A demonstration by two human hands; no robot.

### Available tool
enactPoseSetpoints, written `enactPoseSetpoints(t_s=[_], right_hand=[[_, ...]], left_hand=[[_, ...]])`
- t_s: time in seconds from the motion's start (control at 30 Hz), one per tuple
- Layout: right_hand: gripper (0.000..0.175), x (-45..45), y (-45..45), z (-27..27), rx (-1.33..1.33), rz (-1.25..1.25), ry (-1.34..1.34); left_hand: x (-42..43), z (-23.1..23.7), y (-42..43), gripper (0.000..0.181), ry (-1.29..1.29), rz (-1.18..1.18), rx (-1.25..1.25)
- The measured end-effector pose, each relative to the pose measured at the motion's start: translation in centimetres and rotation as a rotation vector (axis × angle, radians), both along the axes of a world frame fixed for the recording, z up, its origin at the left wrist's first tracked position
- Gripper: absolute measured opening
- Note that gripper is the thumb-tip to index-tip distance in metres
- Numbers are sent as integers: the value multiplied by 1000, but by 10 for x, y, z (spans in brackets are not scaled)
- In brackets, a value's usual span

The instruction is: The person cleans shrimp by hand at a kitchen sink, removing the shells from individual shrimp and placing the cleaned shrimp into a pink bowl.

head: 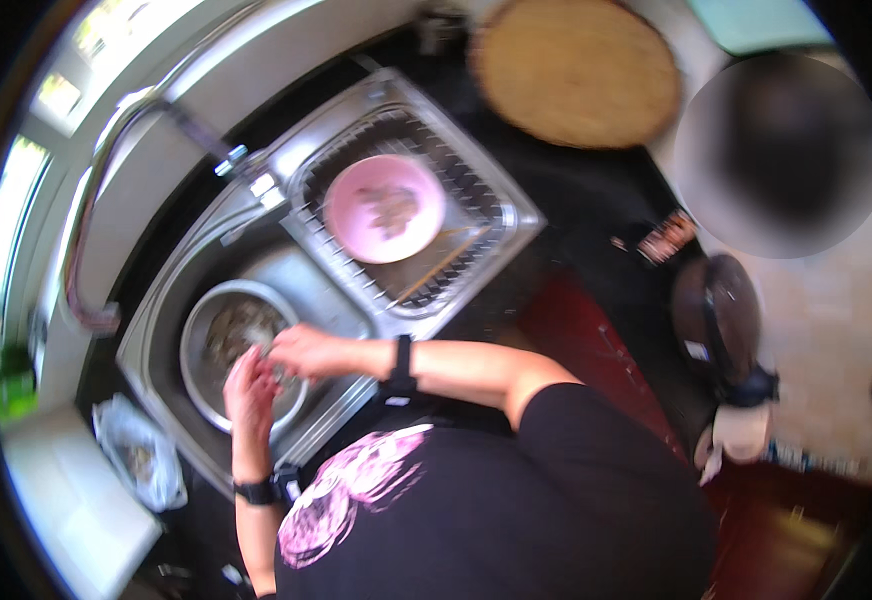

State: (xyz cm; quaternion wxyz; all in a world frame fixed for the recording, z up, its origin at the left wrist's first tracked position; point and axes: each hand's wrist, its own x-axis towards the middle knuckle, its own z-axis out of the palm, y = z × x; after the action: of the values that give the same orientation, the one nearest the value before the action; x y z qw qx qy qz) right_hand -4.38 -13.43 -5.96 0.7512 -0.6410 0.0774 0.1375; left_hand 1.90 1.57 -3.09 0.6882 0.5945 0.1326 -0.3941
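Both hands are close together over a round metal basin point(194, 375) in the larger sink bowl point(323, 300). My left hand point(250, 390) is above the basin's near part, fingers bent. My right hand point(307, 351) reaches in from the right, its fingertips nearly meeting the left ones. Blur hides whether either hand pinches something small. Greyish-brown pieces point(230, 330), of a kind I cannot tell, lie in the basin. A pink bowl point(346, 217) stands in a wire rack point(473, 180) over the second sink bowl, with several small pale brownish pieces point(392, 210) inside.
Behind the sink rises a curved faucet point(87, 217). A plastic bag point(140, 454) with something in it lies on the counter to the left. Chopsticks point(440, 266) rest in the rack. Farther right are a round wooden board point(578, 71) and a dark brown lidded pot point(732, 315).
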Motion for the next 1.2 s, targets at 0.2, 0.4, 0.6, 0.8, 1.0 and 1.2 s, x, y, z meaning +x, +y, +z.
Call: enactPoseSetpoints(t_s=[0.2,0.4,0.6,0.8,1.0,1.2], right_hand=[[24,-5,-13,16,300,-53,173],[23,-9,-8,18,-6,-7,87],[22,-12,-2,15,-504,-19,-172],[21,-17,-2,19,-663,-19,-164],[30,-11,-1,8,-584,103,-176],[35,-15,-8,6,-450,134,-188]], left_hand=[[0,11,-1,21,6,-104,-9],[-8,14,-7,22,7,4,2],[-10,12,-10,21,-73,-26,39],[-8,9,-17,22,-188,-138,174],[-3,-20,3,22,-204,-141,170],[-6,-5,-7,9,-212,-216,138]])
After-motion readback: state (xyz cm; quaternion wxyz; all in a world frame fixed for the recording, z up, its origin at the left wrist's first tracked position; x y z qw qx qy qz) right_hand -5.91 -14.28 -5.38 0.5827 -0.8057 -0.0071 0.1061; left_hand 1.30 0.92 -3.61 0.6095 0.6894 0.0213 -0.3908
